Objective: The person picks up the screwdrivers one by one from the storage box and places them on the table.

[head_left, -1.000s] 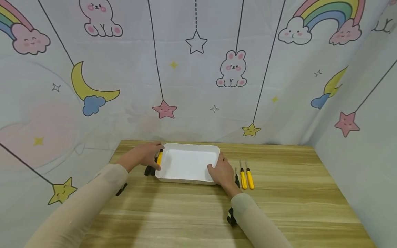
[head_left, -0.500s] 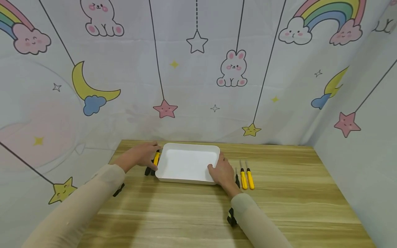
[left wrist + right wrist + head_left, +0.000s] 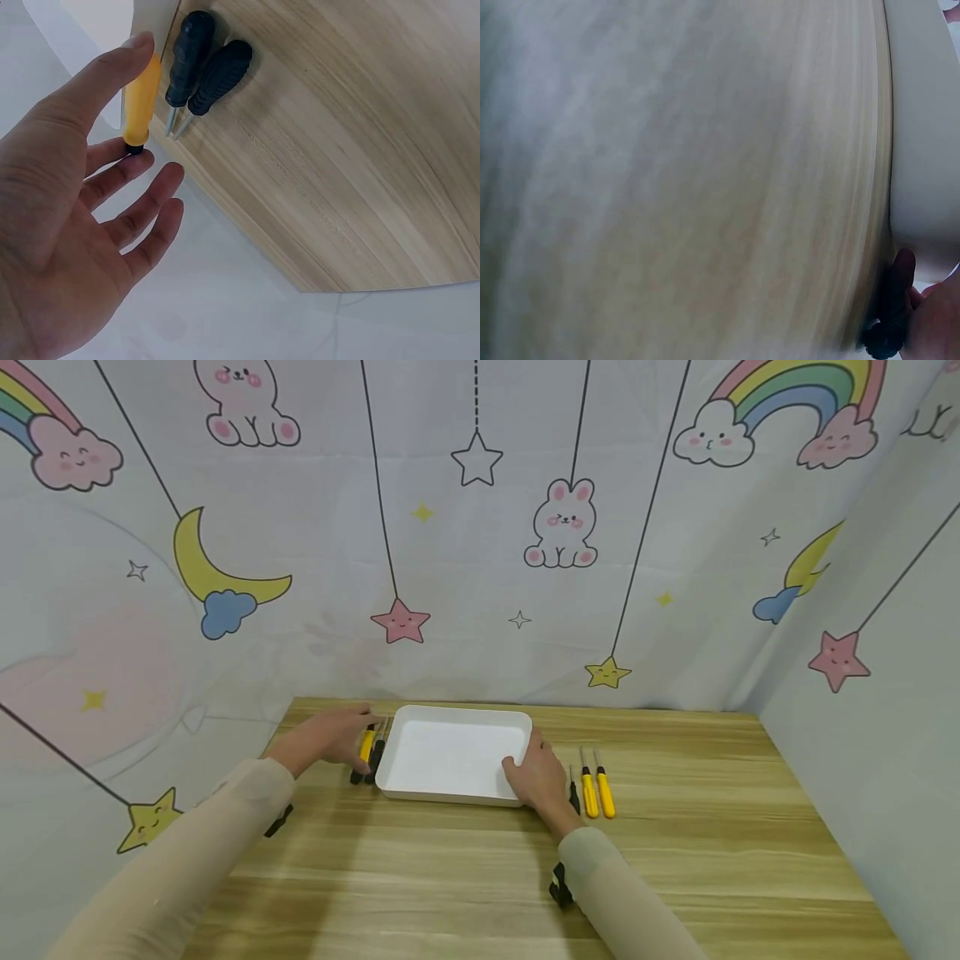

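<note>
In the head view my left hand [image 3: 326,742] pinches a yellow-handled screwdriver [image 3: 367,746] just left of the white tray [image 3: 453,797]. The left wrist view shows its yellow handle [image 3: 141,101] between thumb and fingers, black collar at the fingertips. Two black-handled screwdrivers lie on the table beside it: one black screwdriver [image 3: 190,56] and another black screwdriver [image 3: 222,76]. My right hand [image 3: 538,772] grips the tray's right side, thumb over the rim. In the right wrist view the tray wall [image 3: 924,127] fills the right edge; that view is blurred.
Right of the tray lie a black-handled screwdriver [image 3: 573,795] and two yellow-handled ones, the nearer yellow screwdriver [image 3: 589,797] and the outer yellow screwdriver [image 3: 604,795]. A patterned cloth [image 3: 480,577] hangs behind the wooden table [image 3: 450,877]. A black device [image 3: 559,887] shows at the right sleeve.
My left hand has moved left with the yellow-handled screwdriver, away from the tray's left edge, uncovering more of the black screwdrivers. The right hand and tray stay put.
</note>
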`<state>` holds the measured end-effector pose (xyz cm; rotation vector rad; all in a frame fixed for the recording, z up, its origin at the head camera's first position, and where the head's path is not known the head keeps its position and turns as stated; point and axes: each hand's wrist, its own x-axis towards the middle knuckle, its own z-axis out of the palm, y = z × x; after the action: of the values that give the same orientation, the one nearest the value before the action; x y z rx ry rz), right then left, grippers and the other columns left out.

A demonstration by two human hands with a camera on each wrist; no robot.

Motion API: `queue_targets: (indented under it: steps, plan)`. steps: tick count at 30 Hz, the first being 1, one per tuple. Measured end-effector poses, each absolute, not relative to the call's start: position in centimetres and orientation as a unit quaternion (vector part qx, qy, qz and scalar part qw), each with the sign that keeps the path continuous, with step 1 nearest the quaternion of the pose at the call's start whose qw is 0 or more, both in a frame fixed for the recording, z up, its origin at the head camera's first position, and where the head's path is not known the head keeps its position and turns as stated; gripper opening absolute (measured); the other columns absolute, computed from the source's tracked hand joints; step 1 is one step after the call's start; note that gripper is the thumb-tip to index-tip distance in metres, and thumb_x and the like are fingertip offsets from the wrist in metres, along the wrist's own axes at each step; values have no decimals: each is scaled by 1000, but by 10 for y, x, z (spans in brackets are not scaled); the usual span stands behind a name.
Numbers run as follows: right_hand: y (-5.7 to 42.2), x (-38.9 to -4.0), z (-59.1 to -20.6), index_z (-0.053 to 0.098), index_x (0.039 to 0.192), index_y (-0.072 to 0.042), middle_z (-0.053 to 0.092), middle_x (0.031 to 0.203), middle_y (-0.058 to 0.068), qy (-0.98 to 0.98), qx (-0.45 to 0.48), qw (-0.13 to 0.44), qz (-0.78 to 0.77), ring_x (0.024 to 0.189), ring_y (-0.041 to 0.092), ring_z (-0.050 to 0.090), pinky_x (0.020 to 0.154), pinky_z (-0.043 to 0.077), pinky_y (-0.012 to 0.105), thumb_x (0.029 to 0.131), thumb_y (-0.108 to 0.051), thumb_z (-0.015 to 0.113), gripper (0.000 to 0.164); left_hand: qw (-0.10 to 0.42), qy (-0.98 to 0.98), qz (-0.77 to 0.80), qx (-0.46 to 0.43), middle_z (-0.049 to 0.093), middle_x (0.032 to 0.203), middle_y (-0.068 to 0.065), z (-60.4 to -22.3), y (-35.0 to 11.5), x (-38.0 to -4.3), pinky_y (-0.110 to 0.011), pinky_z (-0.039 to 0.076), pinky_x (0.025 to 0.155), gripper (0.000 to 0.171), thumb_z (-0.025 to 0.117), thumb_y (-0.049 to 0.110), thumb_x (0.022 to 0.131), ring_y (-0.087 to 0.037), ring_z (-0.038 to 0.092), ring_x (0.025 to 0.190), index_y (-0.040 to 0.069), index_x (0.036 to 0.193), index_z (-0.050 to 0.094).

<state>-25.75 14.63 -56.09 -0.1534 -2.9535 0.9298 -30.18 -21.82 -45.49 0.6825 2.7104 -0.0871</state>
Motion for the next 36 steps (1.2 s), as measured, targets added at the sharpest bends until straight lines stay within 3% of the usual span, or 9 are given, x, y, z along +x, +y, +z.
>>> queue_targets:
  steps: [8,18,26,36]
  plan:
    - [147,-257,-558,28,164,-1,51,151,28,-952,-52,18,300,124,46,61,103,50,60,98,-42,59,84,184,957,-33,222,29,167,-31,-456,-226,-302,-66,40,113,105,90,47,84,-53,40,146,3,163,38]
    - [147,-257,-559,28,164,-1,51,151,28,-953,-52,20,298,124,47,61,103,50,60,98,-42,60,84,172,955,-63,234,37,162,-30,-457,-232,-297,-63,44,111,102,92,46,81,-51,43,144,-2,158,44]
    - [146,-258,-560,29,164,0,51,151,28,-953,-53,18,298,125,47,60,104,49,60,98,-43,61,85,182,955,-65,225,36,163,-29,-468,-239,-298,-60,49,106,101,92,45,81,-49,54,134,0,158,45]
    - [146,-258,-561,28,164,-1,52,150,28,-953,-56,20,297,124,47,61,102,50,60,98,-42,60,84,174,955,-64,232,39,161,-29,-481,-241,-297,-60,48,108,98,96,37,78,-49,51,137,-2,155,48]
